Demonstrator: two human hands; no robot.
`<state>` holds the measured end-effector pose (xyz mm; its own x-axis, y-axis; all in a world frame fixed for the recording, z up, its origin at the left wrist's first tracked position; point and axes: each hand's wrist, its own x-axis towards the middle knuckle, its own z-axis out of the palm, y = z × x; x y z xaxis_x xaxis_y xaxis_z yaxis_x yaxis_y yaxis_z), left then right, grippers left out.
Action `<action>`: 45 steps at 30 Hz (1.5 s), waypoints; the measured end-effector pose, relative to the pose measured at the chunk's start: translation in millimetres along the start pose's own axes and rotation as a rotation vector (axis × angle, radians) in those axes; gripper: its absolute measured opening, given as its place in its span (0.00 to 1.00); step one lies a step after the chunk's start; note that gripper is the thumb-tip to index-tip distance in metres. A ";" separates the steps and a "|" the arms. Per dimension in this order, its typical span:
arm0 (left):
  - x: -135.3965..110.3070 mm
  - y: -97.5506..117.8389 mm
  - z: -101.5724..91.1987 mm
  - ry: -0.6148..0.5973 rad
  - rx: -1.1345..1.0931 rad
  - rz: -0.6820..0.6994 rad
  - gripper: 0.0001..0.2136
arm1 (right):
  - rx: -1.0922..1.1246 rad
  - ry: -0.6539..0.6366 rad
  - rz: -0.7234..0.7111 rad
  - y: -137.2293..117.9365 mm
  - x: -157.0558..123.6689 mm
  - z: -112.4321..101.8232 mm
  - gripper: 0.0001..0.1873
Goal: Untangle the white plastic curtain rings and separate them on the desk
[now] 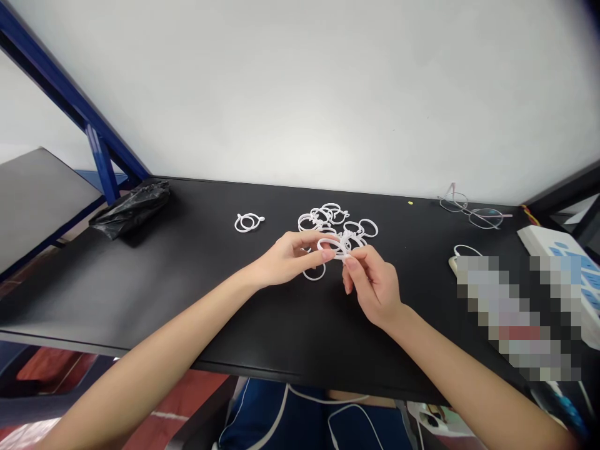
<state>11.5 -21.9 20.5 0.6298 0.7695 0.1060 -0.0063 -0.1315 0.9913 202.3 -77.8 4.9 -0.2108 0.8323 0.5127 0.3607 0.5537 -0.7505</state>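
A white plastic curtain ring is pinched between the thumb and fingers of my left hand. My right hand is closed, with thumb and forefinger gripping the small end of the ring at its right side. Whether a second ring is caught in the same grip I cannot tell. Behind and under my hands lies a loose heap of similar white rings, partly hidden by my fingers. Off to the left, two more rings overlap on the black table.
A crumpled black plastic bag lies at the back left. Eyeglasses rest at the back right. Near the right edge are a blurred-out object and a white-and-blue box. A white wall rises behind the table.
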 end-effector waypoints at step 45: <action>-2.8 7.3 -4.6 0.043 0.064 -0.022 0.18 | -0.095 -0.032 -0.065 5.8 1.5 -4.6 0.14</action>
<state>6.1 -22.2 27.7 0.5951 0.7987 0.0892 0.0577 -0.1532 0.9865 208.3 -73.5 3.3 -0.2652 0.7957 0.5446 0.4298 0.6031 -0.6720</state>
